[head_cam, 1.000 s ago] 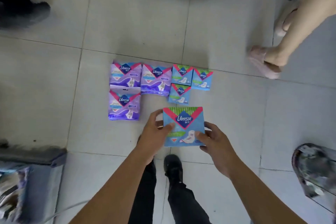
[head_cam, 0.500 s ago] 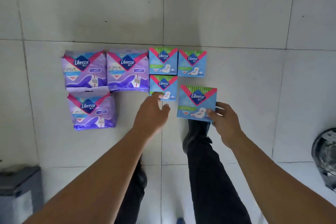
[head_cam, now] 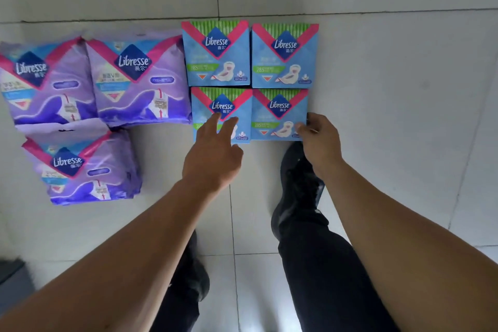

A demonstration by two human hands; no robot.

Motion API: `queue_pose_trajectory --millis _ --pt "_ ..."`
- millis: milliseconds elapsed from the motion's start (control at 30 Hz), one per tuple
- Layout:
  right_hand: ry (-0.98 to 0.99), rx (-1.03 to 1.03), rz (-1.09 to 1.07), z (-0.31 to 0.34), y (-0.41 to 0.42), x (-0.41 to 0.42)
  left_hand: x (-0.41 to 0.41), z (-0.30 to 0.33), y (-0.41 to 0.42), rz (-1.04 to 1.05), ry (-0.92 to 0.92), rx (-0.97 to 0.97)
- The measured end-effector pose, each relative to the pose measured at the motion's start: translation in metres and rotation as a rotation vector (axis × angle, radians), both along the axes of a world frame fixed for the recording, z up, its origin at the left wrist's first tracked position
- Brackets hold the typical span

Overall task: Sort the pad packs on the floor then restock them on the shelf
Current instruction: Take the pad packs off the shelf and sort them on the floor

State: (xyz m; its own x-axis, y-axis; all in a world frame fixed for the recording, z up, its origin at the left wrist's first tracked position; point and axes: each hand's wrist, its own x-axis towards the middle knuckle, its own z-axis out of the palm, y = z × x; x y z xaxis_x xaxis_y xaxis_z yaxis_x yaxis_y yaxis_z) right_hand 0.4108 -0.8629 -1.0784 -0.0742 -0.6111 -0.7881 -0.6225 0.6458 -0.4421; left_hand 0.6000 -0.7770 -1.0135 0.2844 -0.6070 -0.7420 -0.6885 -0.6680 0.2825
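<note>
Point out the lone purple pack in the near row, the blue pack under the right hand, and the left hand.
Purple pack (head_cam: 80, 170): head view, front face.
Blue pack (head_cam: 275, 116): head view, front face.
Left hand (head_cam: 213, 153): head view, back of hand.

The single head camera is looking steeply down from close above the tiled floor (head_cam: 377, 89), facing forward past the person's own forearms and legs, with packs (head_cam: 280, 113) lying near mid-frame

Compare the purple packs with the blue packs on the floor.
The purple packs are soft, puffy bags; the blue packs are flat and square. Three purple lie in an L; four blue form a square block. Only blue ones are touched, by the left hand and right hand. All read Libresse.
</note>
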Motion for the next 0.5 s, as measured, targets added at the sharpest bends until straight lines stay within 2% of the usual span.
queue_pose_trajectory --millis 133,300,500 --pt "0.023 -0.011 0.114 0.011 -0.004 0.002 0.0 0.003 -0.002 -0.009 0.0 0.003" --pt "0.146 0.01 0.385 0.059 -0.009 0.003 0.005 0.031 -0.008 0.016 0.015 -0.014" --pt "0.146 -0.303 0.798 0.185 0.004 0.051 0.032 0.13 -0.007 0.004 -0.08 -0.145"
